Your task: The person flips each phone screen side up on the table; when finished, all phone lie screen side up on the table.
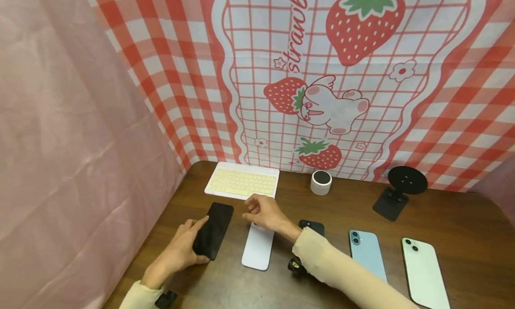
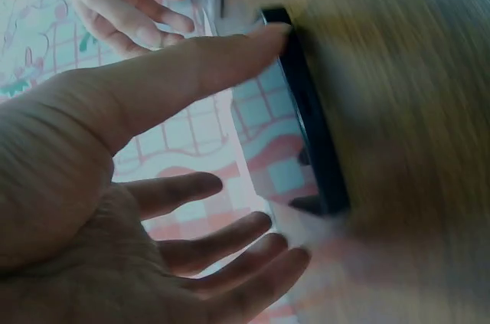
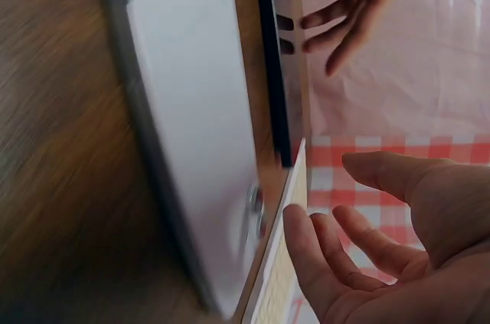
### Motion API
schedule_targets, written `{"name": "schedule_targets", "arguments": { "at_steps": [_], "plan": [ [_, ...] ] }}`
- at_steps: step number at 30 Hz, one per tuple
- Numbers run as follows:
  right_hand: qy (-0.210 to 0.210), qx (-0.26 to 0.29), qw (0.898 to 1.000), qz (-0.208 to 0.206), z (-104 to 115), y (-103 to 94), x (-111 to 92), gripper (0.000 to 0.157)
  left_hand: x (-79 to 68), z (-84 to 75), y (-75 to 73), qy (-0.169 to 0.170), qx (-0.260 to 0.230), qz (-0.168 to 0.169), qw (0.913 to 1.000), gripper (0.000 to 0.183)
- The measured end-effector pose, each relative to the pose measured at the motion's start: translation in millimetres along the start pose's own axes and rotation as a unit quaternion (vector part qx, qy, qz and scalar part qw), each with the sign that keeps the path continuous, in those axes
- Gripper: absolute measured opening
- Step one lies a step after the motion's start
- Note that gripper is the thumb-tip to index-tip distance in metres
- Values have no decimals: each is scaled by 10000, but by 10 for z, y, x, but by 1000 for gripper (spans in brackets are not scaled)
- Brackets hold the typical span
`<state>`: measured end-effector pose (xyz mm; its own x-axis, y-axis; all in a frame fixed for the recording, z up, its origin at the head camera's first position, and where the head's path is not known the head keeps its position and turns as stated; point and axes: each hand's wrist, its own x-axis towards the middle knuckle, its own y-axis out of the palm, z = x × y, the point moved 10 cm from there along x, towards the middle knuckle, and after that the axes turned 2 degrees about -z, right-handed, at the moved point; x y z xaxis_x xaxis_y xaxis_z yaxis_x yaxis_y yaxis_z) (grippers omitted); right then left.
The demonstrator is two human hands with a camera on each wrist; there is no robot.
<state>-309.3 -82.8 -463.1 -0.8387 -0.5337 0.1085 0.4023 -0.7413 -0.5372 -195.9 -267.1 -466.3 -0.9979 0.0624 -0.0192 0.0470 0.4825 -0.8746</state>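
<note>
In the head view, a strawberry cloth (image 1: 249, 45) is hanging behind the table (image 1: 221, 284), its red lettering running sideways and reading "strawbe" before the frame is cutting it off. Three strawberries are showing on it. Five phones are lying on the table: a black phone (image 1: 215, 230) at the left, a white phone (image 1: 258, 250) beside it, a dark phone (image 1: 314, 227) partly hiding behind the right sleeve (image 1: 322, 260), a blue phone (image 1: 367, 251) and a green phone (image 1: 424, 271). The blue and green ones are each showing two lenses. One keyboard (image 1: 243, 180) is lying near the cloth, its key markings too small to read; one white speaker (image 1: 320, 184) and one black stand (image 1: 407, 180) are standing farther right. The left hand (image 1: 181, 246) is spreading its thumb and fingers at the black phone's near side. The right hand (image 1: 265, 212) is hovering over the white phone's far end, fingers loosely bent, holding nothing.

In the left wrist view, the left thumb is resting on the black phone's edge, while the fingers are spreading wide; whether they are touching it, one cannot tell. The screen is mirroring the cloth's checks, which the head view is not showing.

In the right wrist view, the white phone's raised lenses are showing side-on, and the right hand's fingers are standing apart beside the keyboard.
</note>
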Motion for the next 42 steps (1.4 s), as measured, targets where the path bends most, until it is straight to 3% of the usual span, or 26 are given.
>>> {"name": "schedule_targets", "arguments": {
  "at_steps": [7, 20, 28, 42],
  "plan": [
    [56, -427, 9985, -329, -156, -274, -138, 30, 19, -412, 70, 642, -21, -325, 9974, 100],
    [279, -606, 9975, -229, -384, -415, -350, 32, -27, -1127, 522, 1339, 416, -96, 9901, 78],
    [283, -607, 9974, -272, -461, -400, -413, 32, -45, -1289, 707, 1359, 1052, -227, 9849, 70],
    [216, -772, 9961, -367, -488, -375, -455, 39, -43, -1453, 837, 1366, 1293, -213, 9819, 69]
  ]
}}
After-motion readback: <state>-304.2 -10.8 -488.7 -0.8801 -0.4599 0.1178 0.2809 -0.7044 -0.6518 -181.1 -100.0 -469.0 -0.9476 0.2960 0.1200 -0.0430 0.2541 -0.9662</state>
